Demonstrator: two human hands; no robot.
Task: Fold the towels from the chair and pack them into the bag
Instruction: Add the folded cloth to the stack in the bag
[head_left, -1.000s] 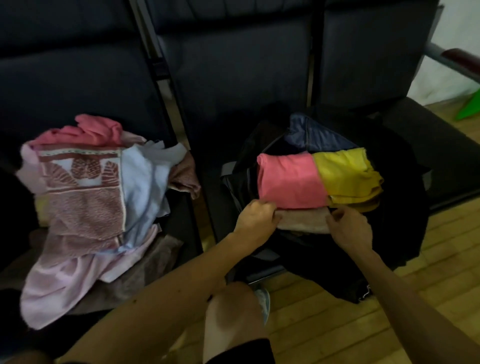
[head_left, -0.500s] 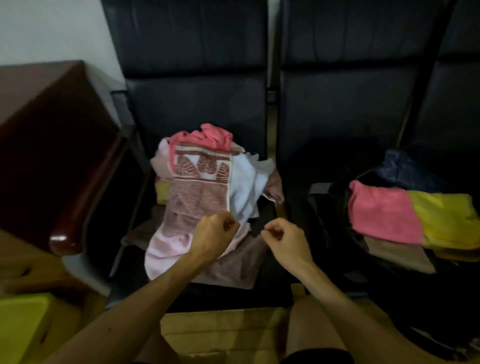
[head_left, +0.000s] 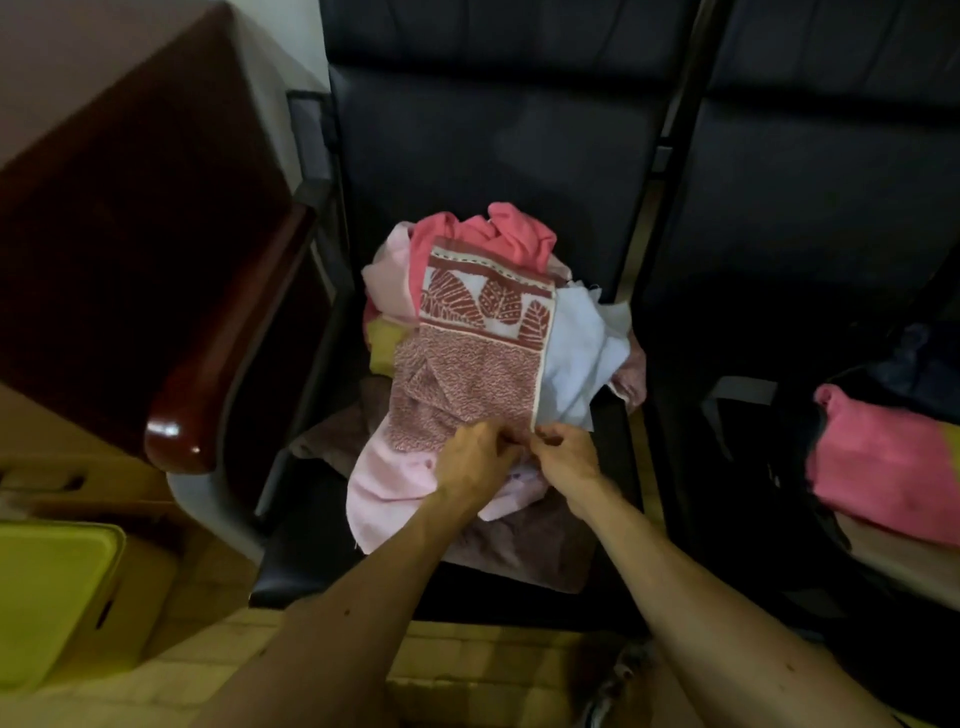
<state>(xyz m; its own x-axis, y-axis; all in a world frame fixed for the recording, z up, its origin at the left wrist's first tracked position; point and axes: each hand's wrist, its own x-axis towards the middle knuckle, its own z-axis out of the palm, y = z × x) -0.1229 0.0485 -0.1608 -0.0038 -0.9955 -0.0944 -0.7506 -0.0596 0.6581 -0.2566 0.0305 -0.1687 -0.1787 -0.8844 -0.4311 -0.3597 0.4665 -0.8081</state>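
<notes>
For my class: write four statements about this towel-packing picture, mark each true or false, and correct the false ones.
1. The left hand and right hand pinch the near edge of the leaf-patterned towel. True.
2. That towel lies under the pile. False: it lies on top.
3. A folded pink towel sits in the bag on the right. True.
4. The armrest of the chair is yellow. False: it is dark reddish-brown.

From the towel pile (head_left: 467, 374), you can pass over bare seat (head_left: 675, 395) toward the bag (head_left: 769, 493) at 3 o'clock; the armrest (head_left: 223, 353) blocks 9 o'clock.
</notes>
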